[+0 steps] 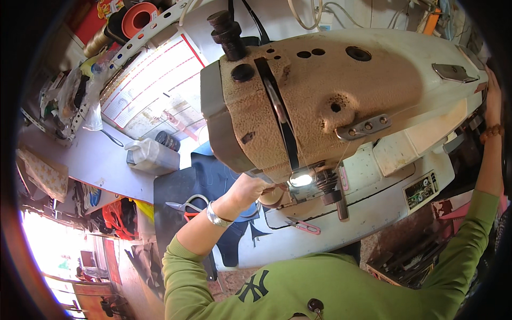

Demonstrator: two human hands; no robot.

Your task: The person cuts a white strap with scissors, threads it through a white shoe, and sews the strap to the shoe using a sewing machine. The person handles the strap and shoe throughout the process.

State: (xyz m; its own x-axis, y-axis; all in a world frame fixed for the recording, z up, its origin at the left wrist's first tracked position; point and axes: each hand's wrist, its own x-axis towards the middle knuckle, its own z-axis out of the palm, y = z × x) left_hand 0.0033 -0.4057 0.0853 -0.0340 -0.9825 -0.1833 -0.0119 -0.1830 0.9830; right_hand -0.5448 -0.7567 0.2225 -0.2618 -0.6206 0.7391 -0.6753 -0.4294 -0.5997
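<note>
A large sewing machine [314, 96] with a worn tan head and a pale right end stands before me. My left hand [249, 192] is closed at the left of its needle area, under the head. Beside those fingertips shows a small tan piece [273, 196]; whether they pinch it is hidden. A lit lamp [302, 180] shines close by. My right hand [494, 93] reaches to the machine's far right end and touches it there; its fingers are mostly lost at the dark rim. Dark blue fabric pieces [205, 173] lie left of the machine, partly under my left forearm.
Scissors [186, 206] lie on the dark fabric beside my left wrist. Pink-handled thread snips [305, 226] rest on the white machine bed [341, 229]. A whitish jug [152, 156] stands at the left, before a sheet of paper [154, 80]. Thread spools [140, 21] sit at the upper left.
</note>
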